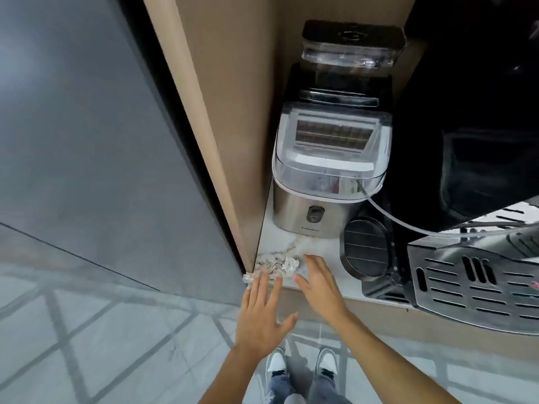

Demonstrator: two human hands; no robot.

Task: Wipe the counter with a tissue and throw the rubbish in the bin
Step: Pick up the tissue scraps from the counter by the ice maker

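A crumpled white tissue [289,265] lies on the marble counter [294,243] near its front left corner. Left of it is a patch of grey crumbs and scraps [267,265]. My left hand [264,313] reaches flat over the counter's front edge, fingers spread, its fingertips at the crumbs. My right hand [319,282] is flat and open just right of the tissue, fingertips close to it. Neither hand holds anything. No bin is in view.
A steel ice maker [320,182] stands behind the tissue. A black round grille [366,249] and a coffee machine's perforated drip tray [478,281] fill the counter to the right. A wooden side panel [221,141] bounds the left. Tiled floor and my shoes [303,364] are below.
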